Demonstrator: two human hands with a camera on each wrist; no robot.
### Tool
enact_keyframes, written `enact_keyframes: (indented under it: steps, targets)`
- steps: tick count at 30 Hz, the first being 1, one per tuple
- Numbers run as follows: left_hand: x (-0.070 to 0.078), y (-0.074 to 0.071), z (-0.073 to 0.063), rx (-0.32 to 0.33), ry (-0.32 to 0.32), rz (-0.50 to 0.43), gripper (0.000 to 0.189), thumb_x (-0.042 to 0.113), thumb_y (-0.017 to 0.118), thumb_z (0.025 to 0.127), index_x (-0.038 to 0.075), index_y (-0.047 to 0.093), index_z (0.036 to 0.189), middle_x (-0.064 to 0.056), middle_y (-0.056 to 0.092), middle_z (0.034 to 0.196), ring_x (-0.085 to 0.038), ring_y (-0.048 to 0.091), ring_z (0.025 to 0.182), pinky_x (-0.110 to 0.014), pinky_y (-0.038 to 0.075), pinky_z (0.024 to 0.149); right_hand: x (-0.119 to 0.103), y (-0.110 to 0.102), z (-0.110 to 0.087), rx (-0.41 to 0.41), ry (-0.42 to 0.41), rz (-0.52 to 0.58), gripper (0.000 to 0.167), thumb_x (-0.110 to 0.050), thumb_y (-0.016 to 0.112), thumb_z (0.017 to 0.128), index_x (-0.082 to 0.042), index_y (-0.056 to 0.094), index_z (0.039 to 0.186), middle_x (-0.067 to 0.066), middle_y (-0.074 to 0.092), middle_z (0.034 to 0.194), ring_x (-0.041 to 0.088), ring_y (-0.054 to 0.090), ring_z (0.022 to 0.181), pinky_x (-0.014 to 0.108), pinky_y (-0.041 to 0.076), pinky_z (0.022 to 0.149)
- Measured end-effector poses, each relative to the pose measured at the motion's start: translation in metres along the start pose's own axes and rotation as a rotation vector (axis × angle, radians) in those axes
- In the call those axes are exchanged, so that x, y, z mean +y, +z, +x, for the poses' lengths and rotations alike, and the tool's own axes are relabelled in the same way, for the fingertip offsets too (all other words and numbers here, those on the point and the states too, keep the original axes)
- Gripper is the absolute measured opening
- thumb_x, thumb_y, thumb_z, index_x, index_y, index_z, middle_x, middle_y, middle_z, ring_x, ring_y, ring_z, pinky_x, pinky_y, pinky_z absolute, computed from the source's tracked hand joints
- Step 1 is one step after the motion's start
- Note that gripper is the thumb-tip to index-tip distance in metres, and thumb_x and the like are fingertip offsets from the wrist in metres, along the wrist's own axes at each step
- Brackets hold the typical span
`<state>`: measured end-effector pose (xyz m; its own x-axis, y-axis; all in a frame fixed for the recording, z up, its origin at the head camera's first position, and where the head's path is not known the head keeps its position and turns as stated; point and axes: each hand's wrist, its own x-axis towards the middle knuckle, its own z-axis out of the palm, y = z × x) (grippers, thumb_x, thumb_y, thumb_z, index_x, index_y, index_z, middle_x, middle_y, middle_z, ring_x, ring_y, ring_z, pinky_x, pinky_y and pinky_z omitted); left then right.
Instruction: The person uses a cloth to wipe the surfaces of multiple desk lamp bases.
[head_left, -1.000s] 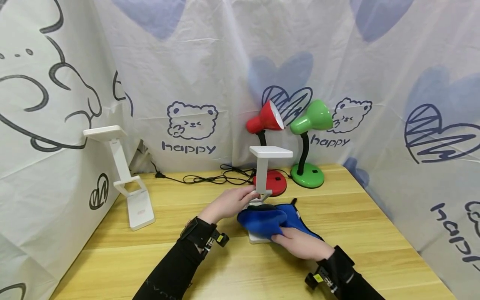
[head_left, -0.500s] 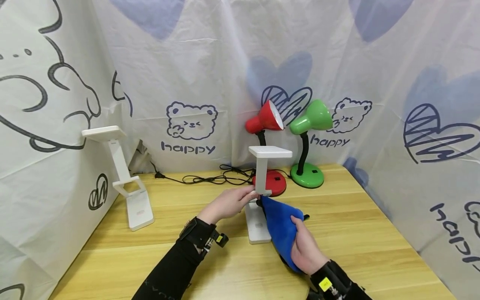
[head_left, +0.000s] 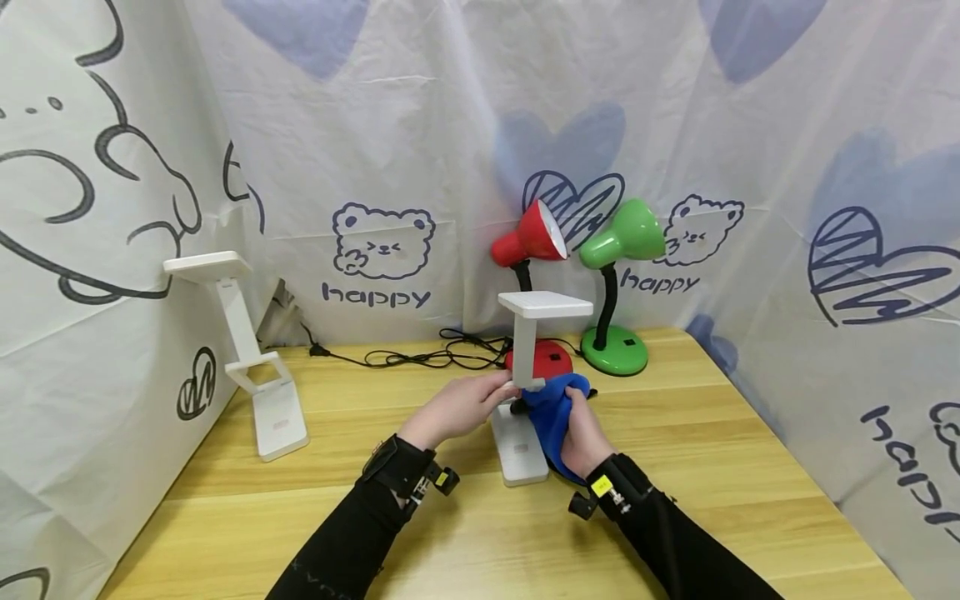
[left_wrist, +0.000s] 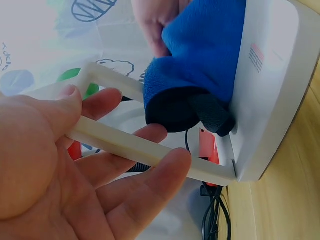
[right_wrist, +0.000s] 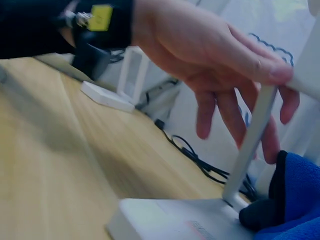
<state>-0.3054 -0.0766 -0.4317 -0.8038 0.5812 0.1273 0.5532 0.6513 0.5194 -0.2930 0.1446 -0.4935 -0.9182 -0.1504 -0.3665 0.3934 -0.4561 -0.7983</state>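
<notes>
A white desk lamp (head_left: 519,454) stands at the middle of the table, its flat head level above an upright arm. My left hand (head_left: 461,408) holds its lower bracket; in the left wrist view the thumb and a finger pinch the white frame (left_wrist: 120,142) while the other fingers spread. My right hand (head_left: 583,437) grips a bunched blue cloth (head_left: 551,417) with black trim. The cloth (left_wrist: 205,55) lies against the bracket and over part of the base (left_wrist: 272,75). In the right wrist view only the left hand (right_wrist: 200,50) shows; the right is out of frame.
Behind stand a red lamp (head_left: 551,360) and a green lamp (head_left: 615,350), close to the white one. Black cables (head_left: 420,358) run along the table's back. Another white lamp (head_left: 279,421) stands at left by the curtain (head_left: 90,375).
My right hand has drawn the cloth off the base to the right, then pushed it up and inward against the bracket. The lamp has turned slightly. My left hand keeps its hold.
</notes>
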Motion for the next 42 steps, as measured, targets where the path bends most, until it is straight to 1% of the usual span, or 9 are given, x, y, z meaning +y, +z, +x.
enact_keyframes:
  steps: [7,12,15,17,21,26,31,37,42]
  targets:
    - [0.004,0.001,0.001,0.030,0.010,0.040,0.027,0.048,0.035,0.103,0.029,0.055,0.105,0.003,0.065,0.098,-0.011,0.058,0.088,-0.034,0.046,0.076,0.002,-0.009,-0.007,-0.026,0.027,-0.121,0.067,-0.044,0.040,0.100,-0.012,0.015,0.153,0.009,0.026,0.157,0.023,0.026,0.144,0.041,0.020,0.118]
    - [0.005,0.001,0.001,0.036,0.007,0.043,0.029,0.046,0.036,0.103,0.025,0.056,0.106,0.003,0.063,0.096,-0.011,0.058,0.087,-0.034,0.046,0.075,0.006,-0.022,-0.039,-0.066,0.060,-0.251,0.082,-0.048,0.049,0.096,-0.011,0.005,0.155,0.012,0.022,0.158,0.026,0.029,0.143,0.042,0.027,0.114]
    - [0.005,0.000,0.000,0.037,-0.002,0.039,0.027,0.045,0.036,0.104,0.027,0.056,0.105,0.008,0.063,0.095,-0.011,0.058,0.085,-0.033,0.046,0.075,0.007,-0.029,-0.060,-0.077,0.104,-0.313,0.087,-0.050,0.053,0.094,-0.009,0.006,0.154,0.014,0.028,0.155,0.025,0.039,0.136,0.039,0.037,0.108]
    - [0.005,0.000,0.000,0.036,-0.005,0.039,0.025,0.044,0.035,0.104,0.030,0.056,0.105,0.012,0.063,0.097,-0.009,0.058,0.087,-0.033,0.048,0.077,0.007,-0.033,-0.070,-0.095,0.136,-0.323,0.086,-0.050,0.054,0.094,-0.009,0.008,0.154,0.014,0.033,0.152,0.021,0.047,0.129,0.036,0.042,0.103]
    - [0.004,0.000,-0.001,0.026,0.001,0.043,0.023,0.043,0.034,0.105,0.034,0.055,0.106,0.016,0.064,0.101,-0.006,0.060,0.092,-0.034,0.050,0.083,0.006,-0.041,-0.079,-0.156,0.168,-0.245,0.075,-0.050,0.048,0.097,-0.013,0.013,0.152,0.006,0.043,0.146,0.013,0.054,0.122,0.032,0.043,0.101]
    - [0.003,-0.001,-0.001,0.012,0.010,0.046,0.024,0.045,0.033,0.104,0.031,0.053,0.104,0.014,0.061,0.096,-0.008,0.059,0.089,-0.033,0.048,0.079,0.007,-0.042,-0.069,-0.157,0.130,-0.115,0.063,-0.045,0.042,0.101,-0.018,0.017,0.151,-0.002,0.045,0.142,0.009,0.053,0.121,0.030,0.041,0.102]
    - [0.001,-0.002,0.000,0.005,0.016,0.035,0.032,0.048,0.034,0.103,0.025,0.056,0.106,0.012,0.059,0.094,-0.008,0.058,0.089,-0.033,0.047,0.078,0.003,-0.032,-0.039,-0.142,0.101,-0.052,0.057,-0.041,0.040,0.102,-0.018,0.021,0.150,0.000,0.039,0.147,0.009,0.048,0.125,0.029,0.039,0.103]
    - [0.000,-0.002,0.000,-0.009,0.016,0.023,0.029,0.047,0.034,0.103,0.027,0.055,0.106,0.011,0.060,0.095,-0.009,0.058,0.089,-0.033,0.047,0.077,-0.006,-0.023,-0.006,-0.174,0.084,-0.060,0.043,-0.036,0.038,0.102,-0.015,0.032,0.139,-0.001,0.048,0.135,0.009,0.046,0.120,0.026,0.039,0.097]
    - [-0.001,-0.002,0.000,0.004,0.030,0.030,0.029,0.048,0.034,0.103,0.030,0.055,0.108,0.011,0.061,0.096,-0.008,0.060,0.091,-0.034,0.048,0.080,-0.009,-0.026,-0.005,-0.180,0.107,-0.160,0.048,-0.036,0.046,0.100,-0.014,0.033,0.141,-0.001,0.053,0.131,0.009,0.051,0.115,0.025,0.043,0.092]
